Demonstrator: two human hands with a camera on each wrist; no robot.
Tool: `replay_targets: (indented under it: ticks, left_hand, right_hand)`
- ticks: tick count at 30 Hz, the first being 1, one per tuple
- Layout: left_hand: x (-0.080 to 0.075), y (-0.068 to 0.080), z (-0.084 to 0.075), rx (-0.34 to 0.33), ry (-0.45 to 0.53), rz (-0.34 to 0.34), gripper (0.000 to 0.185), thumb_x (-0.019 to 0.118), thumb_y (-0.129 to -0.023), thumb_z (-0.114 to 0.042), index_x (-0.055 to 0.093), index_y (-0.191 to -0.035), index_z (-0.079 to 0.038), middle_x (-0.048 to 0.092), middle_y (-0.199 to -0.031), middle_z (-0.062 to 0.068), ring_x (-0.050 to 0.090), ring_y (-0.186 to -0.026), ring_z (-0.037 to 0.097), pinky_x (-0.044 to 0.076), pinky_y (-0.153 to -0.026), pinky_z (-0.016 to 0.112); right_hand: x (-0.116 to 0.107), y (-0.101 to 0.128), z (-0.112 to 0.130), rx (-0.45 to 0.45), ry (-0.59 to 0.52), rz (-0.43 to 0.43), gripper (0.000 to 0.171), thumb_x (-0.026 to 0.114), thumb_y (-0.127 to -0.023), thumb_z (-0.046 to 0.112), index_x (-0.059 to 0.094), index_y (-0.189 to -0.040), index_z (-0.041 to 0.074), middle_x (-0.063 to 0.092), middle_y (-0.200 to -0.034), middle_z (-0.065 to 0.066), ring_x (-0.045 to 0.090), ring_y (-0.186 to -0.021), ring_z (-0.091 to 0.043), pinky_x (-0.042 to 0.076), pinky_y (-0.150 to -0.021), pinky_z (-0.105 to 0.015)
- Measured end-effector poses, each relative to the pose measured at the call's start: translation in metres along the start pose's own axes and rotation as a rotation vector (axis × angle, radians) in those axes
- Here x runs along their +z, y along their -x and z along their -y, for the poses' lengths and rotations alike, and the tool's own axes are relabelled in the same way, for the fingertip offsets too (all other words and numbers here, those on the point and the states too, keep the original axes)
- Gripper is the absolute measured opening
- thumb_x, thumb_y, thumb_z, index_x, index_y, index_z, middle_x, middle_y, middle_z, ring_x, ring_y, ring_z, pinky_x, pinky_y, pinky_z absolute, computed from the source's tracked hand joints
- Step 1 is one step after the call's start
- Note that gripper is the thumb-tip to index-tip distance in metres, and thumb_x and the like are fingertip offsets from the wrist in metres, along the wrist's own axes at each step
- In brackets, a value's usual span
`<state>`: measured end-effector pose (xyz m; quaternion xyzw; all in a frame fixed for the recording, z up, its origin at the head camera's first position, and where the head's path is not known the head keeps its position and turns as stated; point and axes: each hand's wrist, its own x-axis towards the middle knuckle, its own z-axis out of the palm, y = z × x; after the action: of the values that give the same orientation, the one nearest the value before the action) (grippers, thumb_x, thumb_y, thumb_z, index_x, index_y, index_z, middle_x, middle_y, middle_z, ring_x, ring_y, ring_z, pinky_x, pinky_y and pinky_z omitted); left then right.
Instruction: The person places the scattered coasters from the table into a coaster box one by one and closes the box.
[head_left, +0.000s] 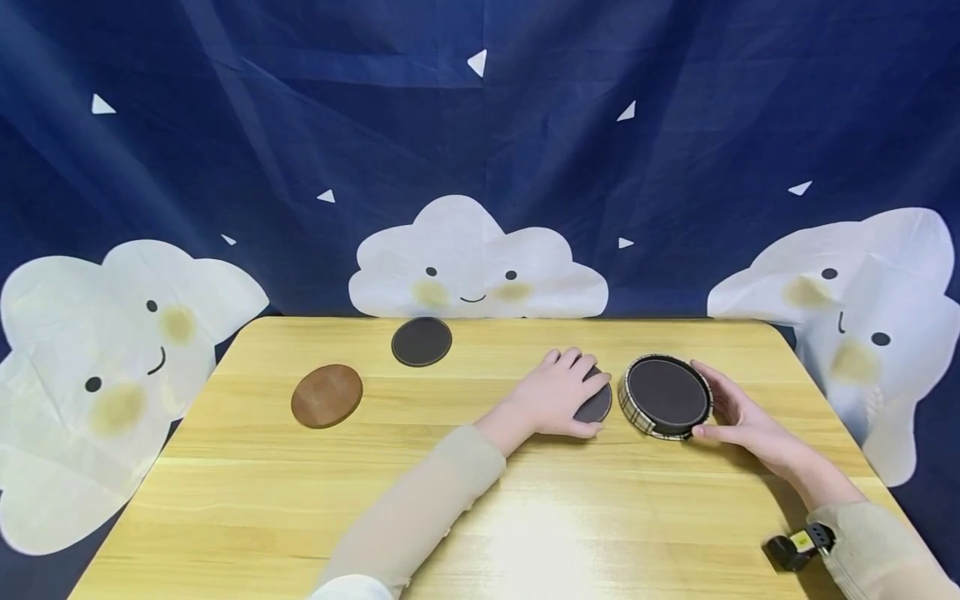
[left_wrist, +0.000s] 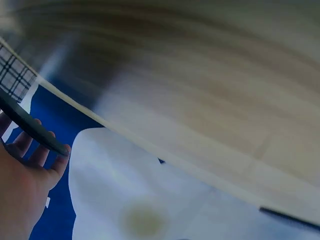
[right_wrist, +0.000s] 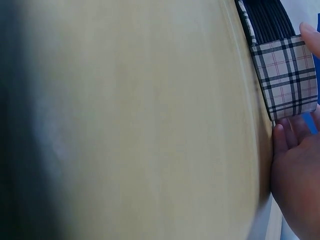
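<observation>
My left hand (head_left: 562,396) grips a round black coaster (head_left: 597,406) just left of the plaid coaster holder (head_left: 634,414). In the left wrist view its fingers wrap the rim of that coaster (left_wrist: 35,129), which is held above the tabletop. A stack of black coasters (head_left: 667,392) fills the holder; several edges show through its side opening in the right wrist view. My right hand (head_left: 750,429) holds the holder from the right, thumb at the near side and fingers behind. In the right wrist view the plaid wall (right_wrist: 286,77) sits between thumb and fingers.
On the left of the wooden table (head_left: 420,467) lies a brown round coaster (head_left: 327,396). Another black coaster (head_left: 422,342) lies near the back edge. A dark blue curtain (head_left: 480,142) with white clouds hangs right behind the table.
</observation>
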<state>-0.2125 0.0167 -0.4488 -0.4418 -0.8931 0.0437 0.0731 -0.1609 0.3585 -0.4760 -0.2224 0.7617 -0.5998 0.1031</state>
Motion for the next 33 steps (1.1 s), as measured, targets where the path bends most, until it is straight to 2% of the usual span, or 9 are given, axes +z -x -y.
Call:
replay_targets:
  ticks: [9,18,25,33]
  left_hand:
    - [-0.014,-0.019,-0.011,0.003,-0.027,-0.018,0.078,0.054,-0.093,-0.076,0.049,-0.156,-0.031,0.051,-0.15,-0.001,0.045,-0.138,0.021,0.042,-0.109,0.041]
    - [-0.029,-0.045,-0.027,0.033,-0.064,0.005,0.083,0.05,-0.094,-0.08,0.044,-0.161,-0.03,0.049,-0.155,-0.001,0.042,-0.143,0.021,0.039,-0.113,0.04]
    - [-0.027,-0.066,-0.042,0.052,-0.105,0.037,0.084,0.044,-0.095,-0.084,0.042,-0.161,-0.034,0.047,-0.157,-0.004,0.041,-0.144,0.018,0.038,-0.116,0.037]
    - [-0.024,-0.082,-0.054,0.038,-0.103,0.061,0.079,0.042,-0.095,-0.084,0.044,-0.158,-0.036,0.048,-0.156,-0.006,0.043,-0.143,0.016,0.037,-0.115,0.035]
  right_hand:
    - [0.0,0.0,-0.001,-0.012,0.007,-0.001,0.097,0.065,-0.09,-0.018,0.014,-0.17,0.004,0.042,-0.155,0.026,0.044,-0.137,0.019,0.034,-0.105,-0.003]
    - [0.0,-0.001,0.001,-0.008,0.023,0.005,0.097,0.064,-0.091,-0.018,0.012,-0.17,0.003,0.042,-0.154,0.028,0.043,-0.136,0.02,0.034,-0.105,-0.003]
    - [0.0,0.0,0.001,0.004,0.025,0.007,0.098,0.064,-0.091,-0.017,0.012,-0.171,0.007,0.039,-0.154,0.03,0.041,-0.136,0.022,0.033,-0.104,-0.002]
    - [0.001,0.0,0.002,0.012,0.018,0.012,0.098,0.064,-0.092,-0.017,0.011,-0.171,0.008,0.038,-0.154,0.031,0.041,-0.136,0.022,0.033,-0.104,-0.002]
